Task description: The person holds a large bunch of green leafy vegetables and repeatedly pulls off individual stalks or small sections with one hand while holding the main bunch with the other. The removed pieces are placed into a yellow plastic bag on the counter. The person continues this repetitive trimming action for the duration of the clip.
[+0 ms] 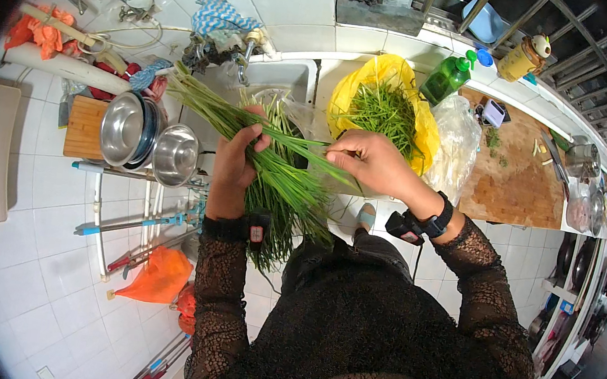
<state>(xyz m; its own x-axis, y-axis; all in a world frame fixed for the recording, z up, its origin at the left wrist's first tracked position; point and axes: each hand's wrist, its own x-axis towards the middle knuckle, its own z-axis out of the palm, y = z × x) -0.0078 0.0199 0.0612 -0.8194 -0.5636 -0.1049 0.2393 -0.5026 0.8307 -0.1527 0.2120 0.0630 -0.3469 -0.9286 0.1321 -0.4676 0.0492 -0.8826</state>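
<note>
My left hand [239, 163] is closed around a large bunch of long green leafy stalks, likely Chinese chives [292, 188]. Their pale ends point to the upper left over the sink [288, 74], and the green tips hang down to the right. At the bunch's right side, my right hand [365, 160] pinches leaf tips between thumb and fingers. Just beyond that hand, a yellow plastic bag [340, 99] stands with its mouth spread, holding loose green leaves [384, 112]. More pale-ended stalks [276, 109] lie in the sink behind the bunch, partly hidden.
A clear plastic bag [456, 133] and a green pump bottle [445, 77] stand right of the yellow bag. Farther right, a wooden cutting board [509, 183] carries a knife [557, 155] and scraps. Steel bowls [175, 154] sit left of the sink, below the faucet [244, 64] side.
</note>
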